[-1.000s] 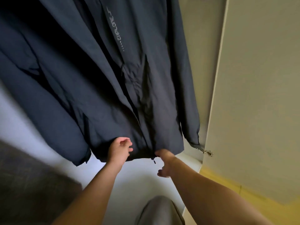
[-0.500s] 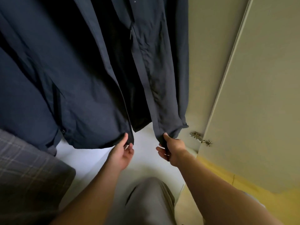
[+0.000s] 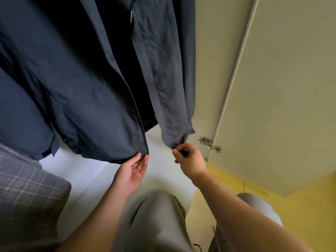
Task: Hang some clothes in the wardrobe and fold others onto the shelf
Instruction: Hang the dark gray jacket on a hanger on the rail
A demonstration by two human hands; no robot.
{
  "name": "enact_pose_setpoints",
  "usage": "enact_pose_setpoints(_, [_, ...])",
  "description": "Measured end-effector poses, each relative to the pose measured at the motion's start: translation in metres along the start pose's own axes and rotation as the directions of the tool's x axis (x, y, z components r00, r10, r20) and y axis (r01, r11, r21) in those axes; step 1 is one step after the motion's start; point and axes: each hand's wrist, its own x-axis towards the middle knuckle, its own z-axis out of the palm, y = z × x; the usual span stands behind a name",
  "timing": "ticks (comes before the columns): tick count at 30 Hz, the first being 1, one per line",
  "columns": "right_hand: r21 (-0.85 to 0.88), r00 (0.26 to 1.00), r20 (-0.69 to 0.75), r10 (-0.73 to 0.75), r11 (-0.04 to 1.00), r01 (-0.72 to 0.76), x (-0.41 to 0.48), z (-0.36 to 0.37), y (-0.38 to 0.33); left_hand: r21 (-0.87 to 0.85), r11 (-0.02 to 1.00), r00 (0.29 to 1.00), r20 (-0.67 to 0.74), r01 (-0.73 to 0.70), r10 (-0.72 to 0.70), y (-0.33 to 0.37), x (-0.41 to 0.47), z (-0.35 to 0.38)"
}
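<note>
A dark navy jacket [image 3: 87,91] hangs unzipped inside the wardrobe, its two front panels parted. My left hand [image 3: 131,171] is palm up under the bottom corner of the left panel, thumb and fingertips touching the hem. My right hand [image 3: 188,158] pinches the bottom corner of the right panel [image 3: 171,88], with a small black zipper end between its fingers. The zipper pull [image 3: 131,16] hangs high on the opening.
A grey plaid garment [image 3: 27,193] lies at the lower left on the white wardrobe floor [image 3: 87,171]. The open wardrobe door [image 3: 283,99] stands at the right with a metal hinge [image 3: 211,144]. Yellow flooring [image 3: 272,204] and my grey-trousered knees [image 3: 160,224] are below.
The two front panels have come apart from the closed hem. My hands have spread sideways, each with one bottom corner. The view has tilted lower.
</note>
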Motion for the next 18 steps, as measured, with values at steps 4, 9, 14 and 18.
enact_pose_setpoints(4, [-0.155, 0.999, -0.017, -0.046, 0.987, 0.042, 0.002, -0.004, 0.011, 0.045, 0.999, 1.000, 0.026, 0.015, -0.016, -0.009, -0.001, -0.001])
enact_pose_setpoints(9, [0.041, 0.967, -0.212, 0.140, 0.990, -0.135, 0.003, -0.004, 0.015, 0.296, 0.949, 0.994, 0.050, -0.112, 0.101, -0.021, -0.007, 0.003])
enact_pose_setpoints(14, [0.125, 0.974, -0.030, 0.224, 0.968, -0.219, -0.006, -0.003, 0.012, 0.608, 0.724, 0.945, 0.189, -0.327, 0.268, -0.030, -0.011, 0.022])
enact_pose_setpoints(18, [0.116, 0.977, 0.047, 0.206, 0.971, -0.210, -0.012, 0.003, 0.011, 0.764, 0.477, 0.899, 0.327, -0.433, 0.292, -0.036, -0.012, 0.037])
